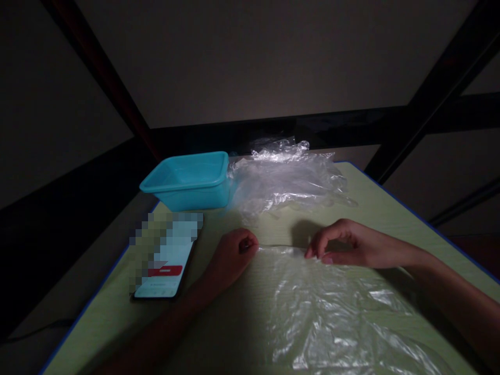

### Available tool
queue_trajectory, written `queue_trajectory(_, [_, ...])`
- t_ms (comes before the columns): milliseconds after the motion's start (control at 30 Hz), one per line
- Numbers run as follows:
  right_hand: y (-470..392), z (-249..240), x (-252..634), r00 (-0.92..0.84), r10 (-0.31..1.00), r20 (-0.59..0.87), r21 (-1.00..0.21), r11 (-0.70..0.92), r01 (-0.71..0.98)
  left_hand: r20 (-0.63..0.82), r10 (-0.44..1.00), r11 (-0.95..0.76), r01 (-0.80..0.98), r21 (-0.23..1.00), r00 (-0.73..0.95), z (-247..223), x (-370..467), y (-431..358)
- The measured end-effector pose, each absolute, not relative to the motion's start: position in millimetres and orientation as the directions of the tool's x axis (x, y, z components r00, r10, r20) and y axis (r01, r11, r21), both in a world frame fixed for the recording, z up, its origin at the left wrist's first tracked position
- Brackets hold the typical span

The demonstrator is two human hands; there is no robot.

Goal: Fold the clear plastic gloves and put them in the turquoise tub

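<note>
Nearest, film [324,312] from the centre down to the lower right of the frame; clear, thin, wrinkled, flat on the bench [219,344] over most of its spread, with a lower part past the bottom edge of the frame; pinched edge at the centre, facing the far side and running roughly left to right; long axis, as far as the visible part allows a judgement, slanting from there toward the lower right; full outline and any opening too faint to tell.

At the centre, left hand [239,252] closed narrow on the left end of that edge; just right of centre, right hand [351,245] with fingers curled and fingertips at the same edge, thumb a little apart from the forefinger; firm pinch or light touch there, cannot tell; a short strip of edge fairly straight between the hands.

Best handled, by judgement, with light fingertip pinches, an even, gentle pull and both ends level; avoid hard tugging, likely to stretch or tear something so thin; slide rather than lift, to limit clinging and fresh creases.

Left of the left hand, phone [167,281], screen lit and partly pixelated; beyond, upper left of centre, blue tub [191,200], upright; close beside its right side, heap [289,179] of crumpled clear plastic; farthest, toward the upper right, dark beam [422,99].
</note>
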State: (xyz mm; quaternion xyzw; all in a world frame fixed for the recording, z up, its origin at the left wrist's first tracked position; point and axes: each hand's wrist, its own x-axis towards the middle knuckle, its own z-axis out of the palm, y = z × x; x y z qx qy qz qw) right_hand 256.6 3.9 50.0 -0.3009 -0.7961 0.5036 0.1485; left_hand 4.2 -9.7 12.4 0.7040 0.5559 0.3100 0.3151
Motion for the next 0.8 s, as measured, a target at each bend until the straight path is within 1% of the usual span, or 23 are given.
queue_trajectory(67, [2.8,49.5,255.7,-0.786,0.613,-0.074,-0.889,0.316,0.331,0.087,0.978,-0.187,0.597,0.78,0.192,11.7,3.8,-10.2])
queue_trajectory(133, [2.2,47.8,254.4,-0.777,0.625,-0.081,-0.885,0.313,0.344,0.097,0.976,-0.199,0.61,0.767,0.197,10.8,3.6,-10.9])
queue_trajectory(267, [3.1,42.9,251.5,-0.698,0.715,-0.033,-0.872,0.321,0.37,0.155,0.963,-0.264,0.646,0.716,0.222,8.3,6.1,-11.9])
queue_trajectory(433, [4.5,39.7,248.9,-0.599,0.8,0.032,-0.905,0.277,0.322,0.203,0.943,-0.33,0.645,0.689,0.266,5.7,17.5,-8.6])
queue_trajectory(800, [4.6,43.8,253.8,-0.619,0.784,0.039,-0.888,0.312,0.339,0.191,0.959,-0.282,0.644,0.711,0.209,6.2,24.4,-3.7])
